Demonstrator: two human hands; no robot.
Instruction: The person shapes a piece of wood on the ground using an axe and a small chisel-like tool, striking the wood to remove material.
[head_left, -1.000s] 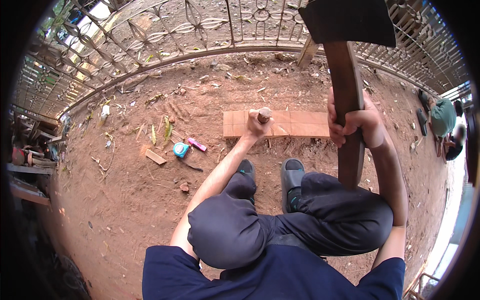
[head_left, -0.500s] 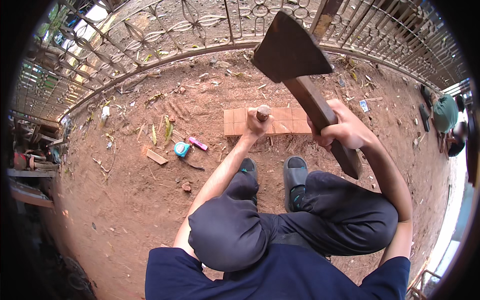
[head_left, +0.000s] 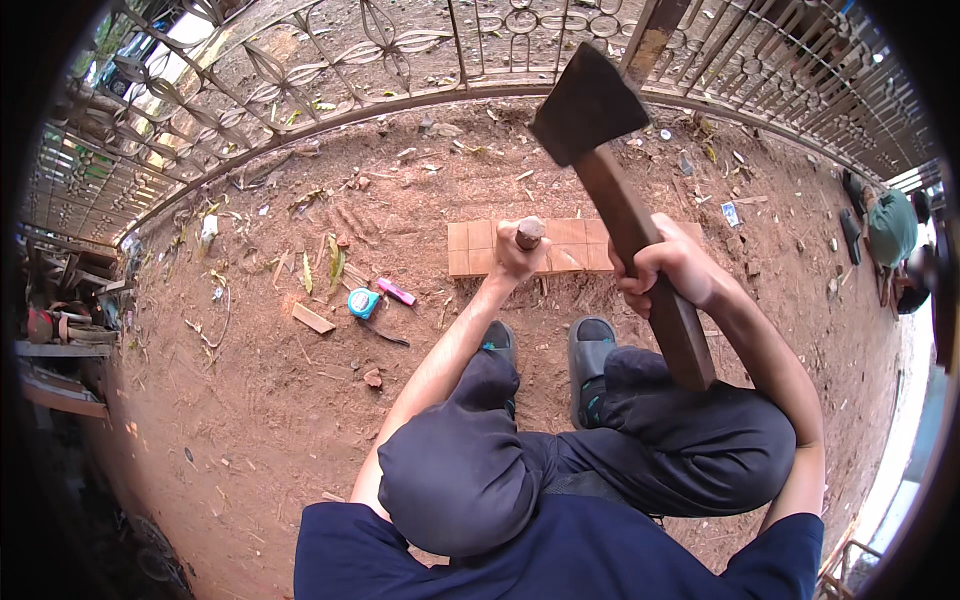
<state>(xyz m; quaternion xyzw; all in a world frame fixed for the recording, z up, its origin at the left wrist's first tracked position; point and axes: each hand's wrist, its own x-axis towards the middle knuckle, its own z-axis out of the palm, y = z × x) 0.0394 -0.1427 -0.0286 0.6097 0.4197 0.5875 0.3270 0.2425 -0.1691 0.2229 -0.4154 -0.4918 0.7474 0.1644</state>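
On the ground in front of my feet lies a reddish wooden plank (head_left: 570, 243) marked with several lines. My left hand (head_left: 514, 257) is wrapped round the upright wooden handle of a chisel (head_left: 530, 231) over the plank; only the round handle end shows, and the blade is hidden below the fist. Raised above the plank's right part, a hatchet (head_left: 622, 205) with a dark broad head and a squared wooden handle is gripped mid-handle by my right hand (head_left: 672, 265). Its head points away from me, and its butt end reaches back over my right knee.
Left of the plank lie a turquoise tape measure (head_left: 363, 300), a pink marker (head_left: 397, 291) and a small wood offcut (head_left: 314, 318). A metal lattice fence (head_left: 390, 100) curves along the far side. At the far right is a green rounded object (head_left: 890, 227) beside dark footwear (head_left: 850, 235).
The hatchet has come down a little, its head appearing smaller and its butt end nearer my knee. My left hand and the chisel have stayed nearly in place.
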